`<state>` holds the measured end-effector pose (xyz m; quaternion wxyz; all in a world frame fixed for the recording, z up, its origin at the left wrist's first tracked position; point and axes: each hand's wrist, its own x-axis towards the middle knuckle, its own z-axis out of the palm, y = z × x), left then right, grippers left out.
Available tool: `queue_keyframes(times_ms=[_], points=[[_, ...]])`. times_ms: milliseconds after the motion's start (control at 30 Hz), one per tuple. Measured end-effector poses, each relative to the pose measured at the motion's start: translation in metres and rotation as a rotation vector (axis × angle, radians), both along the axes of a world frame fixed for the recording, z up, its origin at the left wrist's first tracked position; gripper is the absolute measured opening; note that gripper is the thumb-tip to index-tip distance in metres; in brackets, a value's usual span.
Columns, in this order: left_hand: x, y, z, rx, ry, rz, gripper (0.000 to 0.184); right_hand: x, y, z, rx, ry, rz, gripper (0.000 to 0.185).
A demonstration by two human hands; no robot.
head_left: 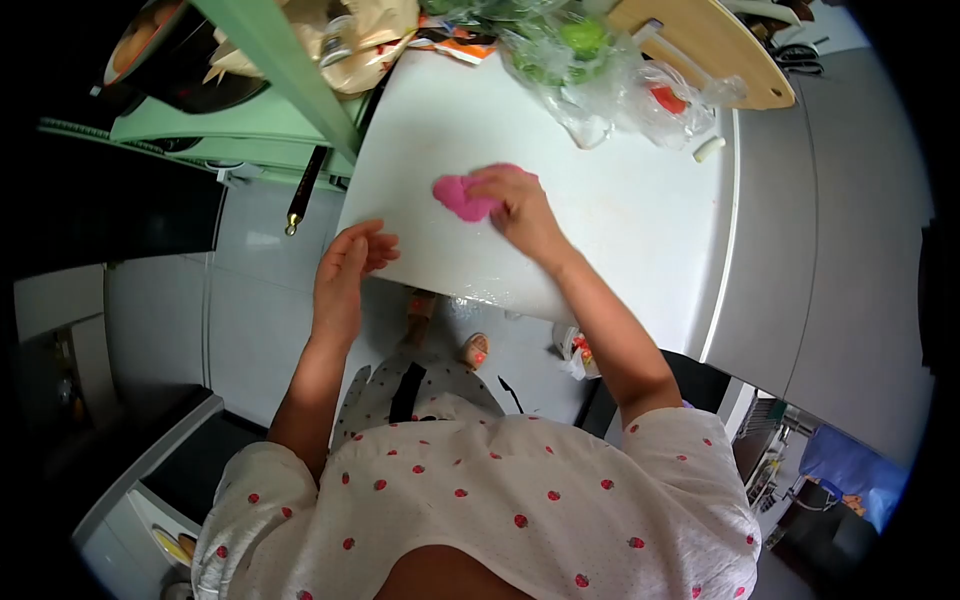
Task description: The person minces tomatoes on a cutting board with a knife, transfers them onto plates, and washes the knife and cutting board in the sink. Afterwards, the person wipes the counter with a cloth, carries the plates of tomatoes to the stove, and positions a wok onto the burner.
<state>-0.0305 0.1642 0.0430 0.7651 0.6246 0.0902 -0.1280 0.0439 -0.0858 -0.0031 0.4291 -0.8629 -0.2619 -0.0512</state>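
A bright pink cloth (457,197) lies bunched on the white countertop (430,125). My right hand (522,212) is on top of it, its fingers closed over the cloth and hiding part of it. At the counter's left front corner, my left hand (350,265) hovers with loosely bent fingers apart, holding nothing. Small wet-looking specks glisten along the counter's front edge, between my two hands.
Clear plastic bags (560,75) with green produce and a bag with something red (665,97) sit at the back. A wooden board (715,50) leans at the back right. A green shelf (300,90) with a dark pan (190,70) stands left.
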Motion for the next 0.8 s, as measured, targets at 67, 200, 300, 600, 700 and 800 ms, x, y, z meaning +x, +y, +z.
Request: queue_keyframes(times_ms=[67, 200, 300, 600, 700, 800], points=[[0.002, 0.009, 0.001, 0.007, -0.004, 0.013, 0.033, 0.039, 0.018, 0.012, 0.082, -0.053, -0.097, 0.037], [0.001, 0.017, 0.008, 0.009, -0.048, 0.072, 0.033, 0.142, 0.067, 0.013, 0.012, -0.211, -0.188, 0.038], [-0.001, 0.026, 0.009, 0.006, -0.056, 0.103, 0.032, 0.159, 0.092, -0.015, -0.189, -0.211, -0.250, 0.038], [0.009, 0.044, 0.008, -0.033, -0.053, 0.115, 0.034, -0.011, -0.001, 0.008, -0.205, 0.004, 0.004, 0.025], [0.014, 0.041, 0.017, -0.034, -0.082, 0.082, 0.035, -0.056, -0.026, 0.028, -0.142, 0.167, -0.166, 0.028], [0.024, 0.044, 0.021, -0.037, -0.140, 0.080, 0.035, -0.076, 0.019, 0.047, 0.020, 0.098, -0.488, 0.031]])
